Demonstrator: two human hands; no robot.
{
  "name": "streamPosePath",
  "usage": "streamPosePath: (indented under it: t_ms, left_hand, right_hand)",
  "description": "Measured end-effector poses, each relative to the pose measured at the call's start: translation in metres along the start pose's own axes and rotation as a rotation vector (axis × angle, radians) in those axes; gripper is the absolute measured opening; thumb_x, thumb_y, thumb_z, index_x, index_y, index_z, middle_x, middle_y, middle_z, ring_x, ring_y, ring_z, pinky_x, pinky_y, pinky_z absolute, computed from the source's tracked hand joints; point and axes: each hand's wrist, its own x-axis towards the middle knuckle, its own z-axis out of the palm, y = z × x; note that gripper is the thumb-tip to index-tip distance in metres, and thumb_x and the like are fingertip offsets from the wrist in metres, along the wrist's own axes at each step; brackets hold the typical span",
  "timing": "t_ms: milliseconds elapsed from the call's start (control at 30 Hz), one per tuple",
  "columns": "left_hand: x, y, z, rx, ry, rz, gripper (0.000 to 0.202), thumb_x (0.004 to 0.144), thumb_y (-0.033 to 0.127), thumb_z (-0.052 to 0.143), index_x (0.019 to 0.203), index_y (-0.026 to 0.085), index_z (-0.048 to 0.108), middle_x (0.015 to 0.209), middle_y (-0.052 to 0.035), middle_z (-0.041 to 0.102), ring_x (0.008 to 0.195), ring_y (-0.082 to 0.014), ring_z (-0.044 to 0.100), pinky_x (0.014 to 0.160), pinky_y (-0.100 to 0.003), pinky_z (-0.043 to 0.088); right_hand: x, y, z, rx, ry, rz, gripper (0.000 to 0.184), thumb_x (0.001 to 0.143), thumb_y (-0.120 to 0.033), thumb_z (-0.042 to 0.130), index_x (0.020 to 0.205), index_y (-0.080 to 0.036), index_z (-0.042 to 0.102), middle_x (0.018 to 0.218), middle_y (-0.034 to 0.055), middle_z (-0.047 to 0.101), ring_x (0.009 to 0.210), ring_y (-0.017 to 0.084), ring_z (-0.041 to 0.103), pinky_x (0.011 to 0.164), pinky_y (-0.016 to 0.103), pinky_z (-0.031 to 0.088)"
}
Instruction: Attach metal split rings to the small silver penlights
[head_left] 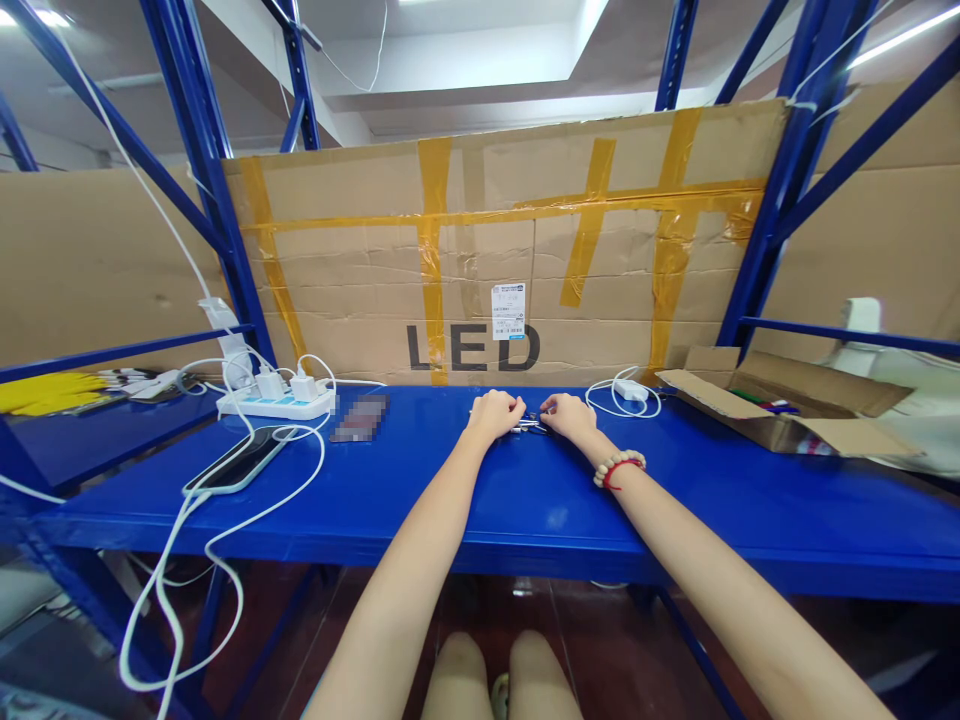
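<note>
Both forearms reach forward over the blue tabletop [420, 470], hands close together near its back. My left hand [493, 416] is closed, fingers curled, at the left side of a small cluster of silvery and dark metal pieces [531, 424]. At the cluster's right side my right hand [571, 415] bends its fingers down in a pinch. The pieces are too small to name. What either hand's fingertips hold is hidden. A beaded bracelet [609, 466] and a red cord sit on the right wrist.
On the left, a phone [240, 460] lies beside a white power strip [281, 402] with plugs and looping cables. A coiled white cable with charger [631, 390] lies at back right, near an open cardboard box [757, 420]. Taped cardboard [360, 290] walls the back between blue posts.
</note>
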Motion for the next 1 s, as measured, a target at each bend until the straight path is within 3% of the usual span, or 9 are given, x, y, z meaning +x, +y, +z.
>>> streamPosePath:
  t_ms: [1000]
  left_hand:
    - [-0.0004, 0.0000, -0.0007, -0.010, 0.010, 0.013, 0.045, 0.088, 0.033, 0.032, 0.070, 0.018, 0.070, 0.074, -0.0081, 0.068, 0.071, -0.0173, 0.061, 0.057, -0.025, 0.033]
  right_hand:
    - [0.0003, 0.0007, 0.0017, -0.001, 0.006, -0.007, 0.024, 0.073, -0.025, 0.058, 0.094, -0.025, 0.068, 0.099, 0.0009, 0.068, 0.096, 0.018, 0.061, 0.073, 0.025, 0.045]
